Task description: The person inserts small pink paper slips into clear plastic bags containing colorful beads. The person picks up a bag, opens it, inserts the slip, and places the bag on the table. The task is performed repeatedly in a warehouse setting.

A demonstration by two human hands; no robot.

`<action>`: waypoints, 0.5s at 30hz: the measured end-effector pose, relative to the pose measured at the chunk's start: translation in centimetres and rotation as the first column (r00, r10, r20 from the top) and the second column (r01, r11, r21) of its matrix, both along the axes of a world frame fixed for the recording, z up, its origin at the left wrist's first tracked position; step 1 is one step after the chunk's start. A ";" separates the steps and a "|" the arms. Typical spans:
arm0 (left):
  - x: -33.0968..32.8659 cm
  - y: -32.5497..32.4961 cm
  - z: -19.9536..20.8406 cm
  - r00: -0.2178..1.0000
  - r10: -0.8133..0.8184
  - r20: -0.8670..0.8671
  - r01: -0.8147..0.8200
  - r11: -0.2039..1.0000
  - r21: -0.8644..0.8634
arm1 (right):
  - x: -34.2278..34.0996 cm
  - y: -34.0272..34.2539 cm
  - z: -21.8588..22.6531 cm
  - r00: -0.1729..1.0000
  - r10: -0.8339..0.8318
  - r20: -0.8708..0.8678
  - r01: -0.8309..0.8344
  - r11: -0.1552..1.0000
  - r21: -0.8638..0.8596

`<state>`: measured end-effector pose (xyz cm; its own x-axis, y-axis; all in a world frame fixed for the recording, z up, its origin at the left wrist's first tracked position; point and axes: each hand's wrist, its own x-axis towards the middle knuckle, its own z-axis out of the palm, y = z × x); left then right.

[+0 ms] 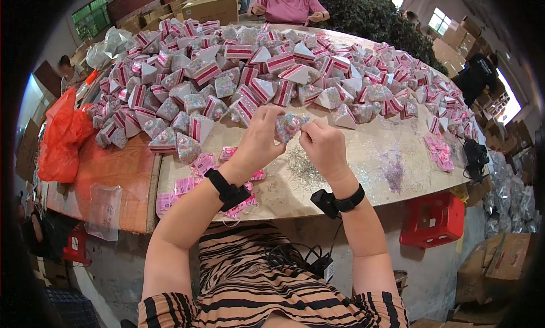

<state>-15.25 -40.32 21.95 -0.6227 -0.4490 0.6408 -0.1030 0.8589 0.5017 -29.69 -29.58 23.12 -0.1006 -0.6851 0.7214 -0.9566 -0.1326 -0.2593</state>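
A glittery, sequined toy cake slice (288, 127) is held above the table in my left hand (260, 136), fingers curled round its side. My right hand (325, 143) is closed in a pinch at the piece's right tip; whatever lies between those fingers is too small to make out. Below my hands lies a loose heap of thin silvery threads (309, 166). Pink printed tags (198, 168) are scattered under my left forearm. Beyond my hands spreads a large pile of similar cake slices (238, 78), with white sides and pink and red bands.
More pink tags (439, 152) lie at the table's right, near a black object (476, 159). An orange plastic bag (61, 138) and a clear bag (105, 211) are at left. A red stool (432, 220) stands below the right edge. Someone in pink (286, 7) sits opposite.
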 end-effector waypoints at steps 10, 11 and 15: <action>0.9 0.7 0.8 0.992 0.072 0.103 -0.053 0.982 -0.182 | 0.2 0.3 0.4 0.984 0.010 -0.181 0.008 0.995 0.099; 0.9 0.8 0.9 0.987 0.092 0.130 -0.064 0.976 -0.207 | 0.2 0.4 0.4 0.982 0.011 -0.187 0.008 0.995 0.103; 1.1 1.0 1.1 0.986 0.095 0.138 -0.063 0.973 -0.221 | 0.2 0.5 0.5 0.986 0.017 -0.169 0.006 0.991 0.136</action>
<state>-14.16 -39.35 23.07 -0.6852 -0.3623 0.6318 -0.2339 0.9310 0.2802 -29.45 -29.06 23.66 0.0188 -0.7778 0.6282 -0.9876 -0.1125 -0.1098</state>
